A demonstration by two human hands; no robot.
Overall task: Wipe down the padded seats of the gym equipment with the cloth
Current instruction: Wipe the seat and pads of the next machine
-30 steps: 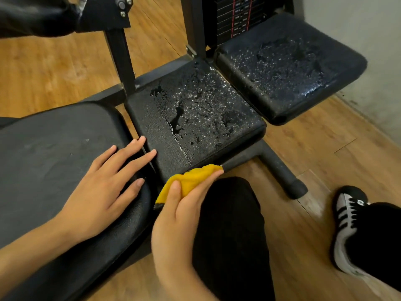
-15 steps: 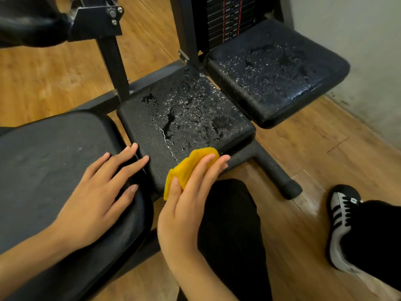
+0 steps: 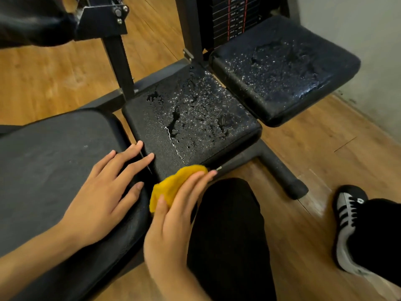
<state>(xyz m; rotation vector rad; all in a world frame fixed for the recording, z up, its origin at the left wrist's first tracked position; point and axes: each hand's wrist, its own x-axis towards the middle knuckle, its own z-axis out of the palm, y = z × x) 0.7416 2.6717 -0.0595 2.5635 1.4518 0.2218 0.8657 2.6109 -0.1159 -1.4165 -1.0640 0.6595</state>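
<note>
Count, largest first:
- Floor (image 3: 43, 79): wood planks, 1 grey wall (image 3: 358, 29) at right.
- Padded seats, black: 3 in a row. Left seat (image 3: 54, 170) is the biggest in view, matt, no drops seen. Middle seat (image 3: 191, 122) and right seat (image 3: 282, 68) are both beaded w/ water drops and small pools.
- 1 further black pad (image 3: 28, 20) top left, on a bracket and an upright post (image 3: 119, 61).
- 1 weight stack (image 3: 230, 16) behind the seats.
- 1 trouser leg (image 3: 227, 235), black, knee up near the middle seat; 1 black-and-white striped shoe (image 3: 349, 216) at right.
- Hands: 2. Left hand (image 3: 97, 196) released, fingers spread flat on the left seat's right edge, tips reaching the gap by the middle seat. Right hand (image 3: 173, 224) released too, fingers straight, pressing the cloth, not curled round it.
- Cloth (image 3: 173, 183): 1.

Cloth condition: yellow, soft, bunched. Sits at the near front corner of the middle seat, against its edge, under the right hand's fingers.

Hidden or unclear: approx. half the cloth is covered by fingers, so its shape can't be told. Left seat and top-left pad are cut off by the frame edge. Stack labels too small to read. Shoe partly hidden by a dark trouser cuff.
</note>
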